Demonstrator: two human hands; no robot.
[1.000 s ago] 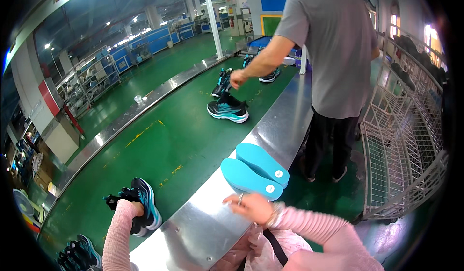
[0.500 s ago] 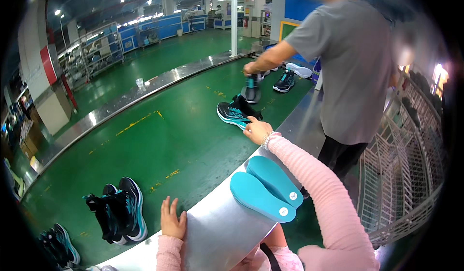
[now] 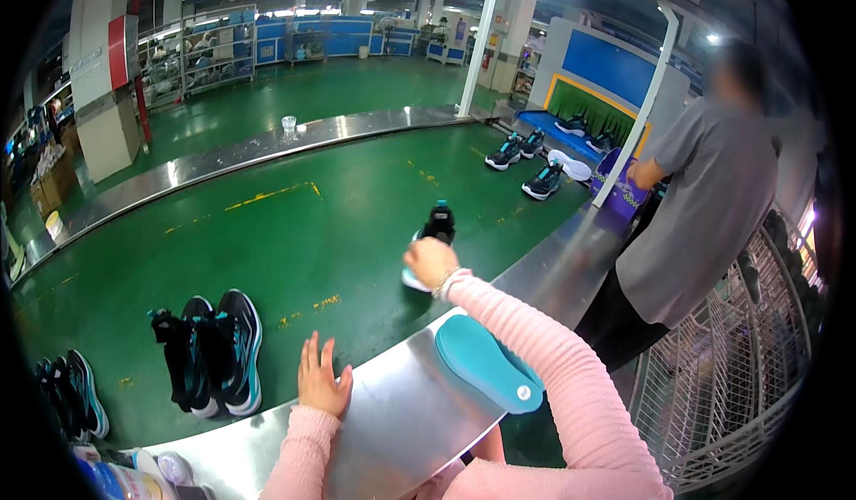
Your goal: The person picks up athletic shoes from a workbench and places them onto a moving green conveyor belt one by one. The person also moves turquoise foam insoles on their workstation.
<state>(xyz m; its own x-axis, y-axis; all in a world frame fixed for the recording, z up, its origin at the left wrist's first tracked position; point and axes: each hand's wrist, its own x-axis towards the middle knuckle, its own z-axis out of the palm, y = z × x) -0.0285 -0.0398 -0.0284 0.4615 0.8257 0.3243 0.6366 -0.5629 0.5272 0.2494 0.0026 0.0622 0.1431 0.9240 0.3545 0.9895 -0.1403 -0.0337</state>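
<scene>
My right hand (image 3: 432,263) is closed on a black sneaker (image 3: 439,223) with teal trim and a white sole, on the green belt (image 3: 267,241). That hand hides much of the shoe. My left hand (image 3: 323,379) is open, fingers spread, over the near edge of the belt and holding nothing. Between my arms, a pair of teal insoles (image 3: 473,357) lies stacked on the metal ledge (image 3: 383,393), partly covered by my right sleeve. Left of my left hand stands a pair of black and teal sneakers (image 3: 214,353).
More sneakers (image 3: 76,393) stand at far left. Farther up the belt are several shoes (image 3: 542,182) near a purple box (image 3: 620,184), where a co-worker (image 3: 704,179) in grey reaches. Wire racks (image 3: 722,348) stand at right. Bottles (image 3: 125,478) sit at lower left.
My right hand has gone from touching the sneaker's side to gripping it, and the shoe has turned. The co-worker has moved right, hand now off the belt. The view has shifted right.
</scene>
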